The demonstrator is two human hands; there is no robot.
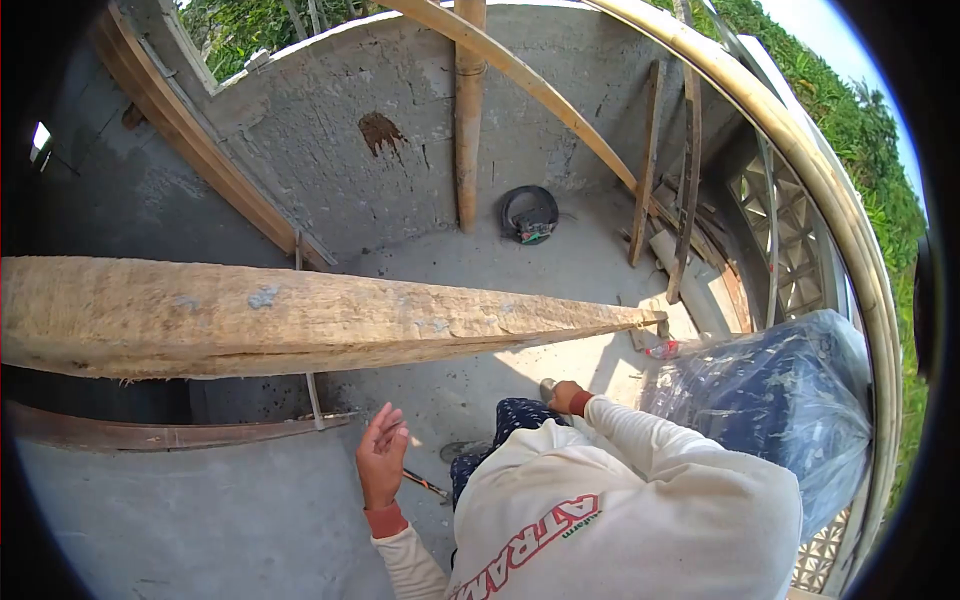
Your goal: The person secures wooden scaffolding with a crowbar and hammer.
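Observation:
My left hand [381, 456] is raised at the lower middle, palm partly turned up and fingers stretched out, with nothing in it. A thin dark and orange tool [427, 484] shows just right of its wrist. My right hand [565, 398] is in front of my body with its fingers curled closed. A small grey rounded shape [547, 389] shows right at those fingers; whether they grip it I cannot tell. Beyond both hands a thick rough wooden beam [250, 318] crosses the view, tapering to a narrow end at the right.
A bamboo post [468, 130] stands against the grey wall [330, 130]. A black tub [529, 214] sits on the concrete floor. Leaning planks [690, 180] stand at the right. A plastic-wrapped dark bundle [770, 400] lies to my right, beside patterned vent blocks [780, 230].

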